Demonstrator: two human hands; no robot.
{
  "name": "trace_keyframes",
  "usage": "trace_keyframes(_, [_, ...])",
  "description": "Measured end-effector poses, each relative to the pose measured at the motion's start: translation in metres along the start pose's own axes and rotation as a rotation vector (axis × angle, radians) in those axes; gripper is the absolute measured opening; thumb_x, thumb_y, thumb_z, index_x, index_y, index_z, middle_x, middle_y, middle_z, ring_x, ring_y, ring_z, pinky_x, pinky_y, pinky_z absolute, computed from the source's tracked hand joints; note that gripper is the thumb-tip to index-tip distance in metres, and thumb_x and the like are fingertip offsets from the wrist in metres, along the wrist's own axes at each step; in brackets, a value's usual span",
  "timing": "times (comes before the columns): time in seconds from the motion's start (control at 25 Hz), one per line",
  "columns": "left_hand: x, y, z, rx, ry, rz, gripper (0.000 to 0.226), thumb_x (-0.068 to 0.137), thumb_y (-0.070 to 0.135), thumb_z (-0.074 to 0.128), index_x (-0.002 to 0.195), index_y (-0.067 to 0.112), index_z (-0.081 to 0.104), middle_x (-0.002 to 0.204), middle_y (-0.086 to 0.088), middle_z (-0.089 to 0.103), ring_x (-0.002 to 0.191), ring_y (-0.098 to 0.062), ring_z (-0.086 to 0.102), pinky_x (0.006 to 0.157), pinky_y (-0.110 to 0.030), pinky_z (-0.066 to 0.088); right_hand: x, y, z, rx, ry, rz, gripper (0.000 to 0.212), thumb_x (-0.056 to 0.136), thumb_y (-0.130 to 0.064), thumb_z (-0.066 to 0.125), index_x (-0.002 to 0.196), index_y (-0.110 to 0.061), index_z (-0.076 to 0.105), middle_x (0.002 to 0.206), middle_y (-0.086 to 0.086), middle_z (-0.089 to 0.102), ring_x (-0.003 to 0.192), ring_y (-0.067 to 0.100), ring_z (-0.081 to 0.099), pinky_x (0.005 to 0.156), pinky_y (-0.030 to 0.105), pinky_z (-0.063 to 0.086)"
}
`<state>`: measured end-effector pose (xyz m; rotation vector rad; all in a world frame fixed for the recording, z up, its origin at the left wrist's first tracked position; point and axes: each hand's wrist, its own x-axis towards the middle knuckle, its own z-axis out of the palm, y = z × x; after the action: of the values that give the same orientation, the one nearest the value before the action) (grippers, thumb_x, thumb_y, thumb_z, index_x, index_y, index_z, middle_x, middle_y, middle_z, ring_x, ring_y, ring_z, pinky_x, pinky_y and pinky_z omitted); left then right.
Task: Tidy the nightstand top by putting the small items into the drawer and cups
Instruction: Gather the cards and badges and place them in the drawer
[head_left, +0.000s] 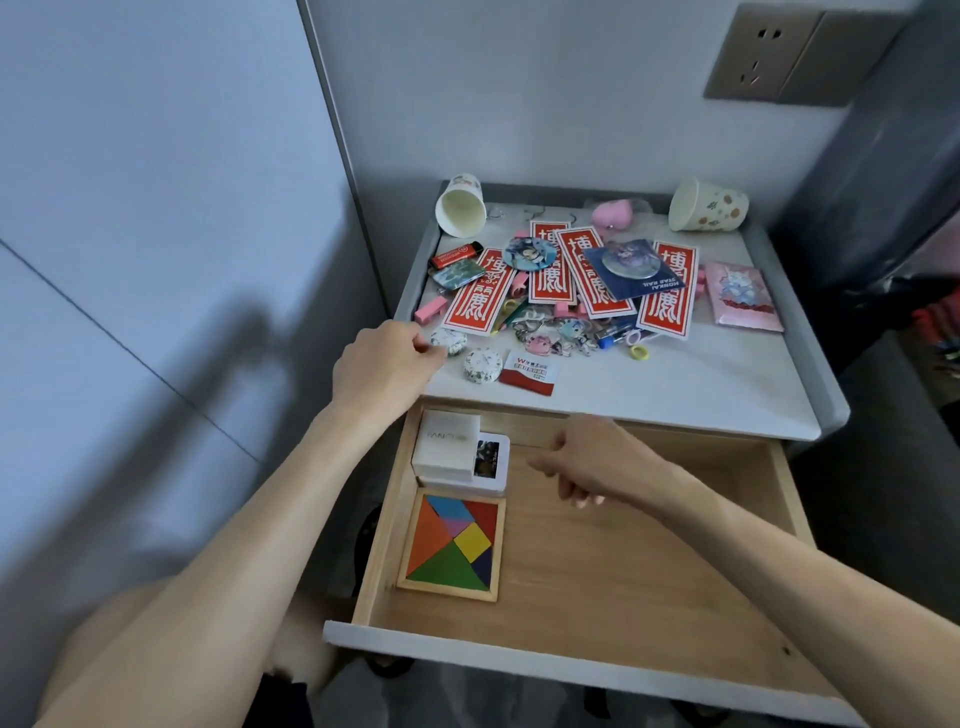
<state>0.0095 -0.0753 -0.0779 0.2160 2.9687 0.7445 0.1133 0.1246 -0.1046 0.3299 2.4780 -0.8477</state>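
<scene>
Cluttered nightstand (675, 395), left hand (387, 358) seemingly pinching small round tin (448, 340), light, rigid, slick, best gripped by rim; right hand (587, 462) loosely curled, empty, over drawer (623, 561).

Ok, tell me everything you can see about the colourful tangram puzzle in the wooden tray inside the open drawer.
The colourful tangram puzzle in its square pale-wood tray lies flat on the floor of the open wooden drawer, near the drawer's left wall. Its flat pieces, orange, blue, red, pink, yellow, green and dark purple, fill the frame completely. The white box stack sits just behind it; whether they touch is unclear. Neither hand touches it; the right hand hovers nearby to its right.
</scene>
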Motion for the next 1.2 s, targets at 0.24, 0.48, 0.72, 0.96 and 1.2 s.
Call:
trace_keyframes(0.24, [0.053, 0.042, 0.019, 0.086, 0.012, 0.136, 0.044, 0.089, 0.051, 0.065, 0.115, 0.017, 0.056, 0.113, 0.000, 0.067, 0.095, -0.021, 0.065, 0.074, -0.036, 0.054, 0.057, 0.011, -0.097, -0.248, 0.604, 0.015, 0.027, 0.090, -0.040, 0.061, 0.101, -0.015, 0.064, 0.105, 0.007, 0.066, 0.091, 0.025, 0.062, 0.071, 0.033, 0.048])
trace_keyframes(0.48, [0.110, 0.055, 0.041, 0.223, 0.088, 0.104, 0.053, 0.095, 0.053, 0.056, 0.130, 0.014, 0.051, 0.137, -0.013, 0.054, 0.127, -0.037, 0.048, 0.100, -0.049, 0.043, 0.119, 0.033, -0.136, -0.287, 0.665, 0.122, 0.062, 0.092, -0.057, 0.048, 0.135, -0.012, 0.040, 0.137, 0.022, 0.041, 0.127, 0.042, 0.041, 0.102, 0.049, 0.038])
trace_keyframes(0.72, [0.152, 0.056, 0.043, 0.256, 0.049, 0.112, 0.043, 0.095, 0.047, 0.059, 0.127, 0.018, 0.055, 0.124, -0.008, 0.064, 0.113, -0.032, 0.060, 0.094, -0.049, 0.049, 0.145, 0.036, -0.155, -0.216, 0.662, 0.197, 0.074, 0.082, -0.060, 0.063, 0.127, -0.008, 0.038, 0.130, 0.024, 0.047, 0.121, 0.040, 0.043, 0.098, 0.046, 0.038])
trace_keyframes(0.96, [0.162, 0.054, 0.039, 0.222, -0.040, 0.076, 0.051, 0.083, 0.055, 0.071, 0.115, 0.017, 0.063, 0.112, -0.003, 0.067, 0.101, -0.028, 0.064, 0.082, -0.045, 0.055, 0.138, 0.033, -0.161, 0.122, 0.832, 0.051, 0.078, 0.075, -0.034, 0.082, 0.135, -0.012, 0.038, 0.126, 0.016, 0.047, 0.110, 0.034, 0.056, 0.088, 0.041, 0.048])
trace_keyframes(1.2, [0.151, 0.067, 0.031, 0.506, -0.066, 0.255, 0.021, 0.097, 0.033, 0.058, 0.092, 0.014, 0.053, 0.087, 0.001, 0.055, 0.073, -0.018, 0.053, 0.061, -0.032, 0.041, 0.119, 0.026, -0.162, 0.555, 0.773, -0.024, 0.049, 0.085, -0.027, 0.075, 0.128, -0.015, 0.055, 0.111, 0.003, 0.067, 0.082, 0.014, 0.065, 0.053, 0.025, 0.051])
